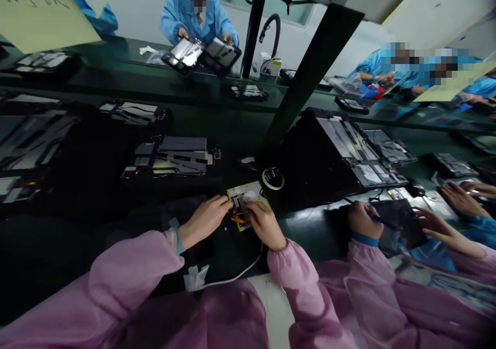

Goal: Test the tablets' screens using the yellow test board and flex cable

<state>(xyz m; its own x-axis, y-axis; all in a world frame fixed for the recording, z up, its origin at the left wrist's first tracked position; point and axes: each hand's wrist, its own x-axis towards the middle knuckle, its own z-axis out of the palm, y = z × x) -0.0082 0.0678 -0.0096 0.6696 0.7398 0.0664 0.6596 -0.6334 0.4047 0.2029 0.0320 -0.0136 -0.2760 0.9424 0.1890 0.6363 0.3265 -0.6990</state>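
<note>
1. step in hand: both hands work the small yellow sheet (248, 204) on the dark tabletop (310, 225).
2. left hand (203, 220) and right hand (265, 225) pinch its edges.
3. next move likely needs fine fingertip alignment.

Glossy dark green bench top (310, 220), matt pink cloth sleeves (132, 266), yellow paper-like sheet (248, 193), smooth white cable (236, 275)

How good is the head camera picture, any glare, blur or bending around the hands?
Head view: the left hand and right hand on the yellow sheet are fairly sharp; the pink sleeve blurs toward the bottom edge; the green worktop is dim with soft glare; straight edges bow toward the corners.
</note>
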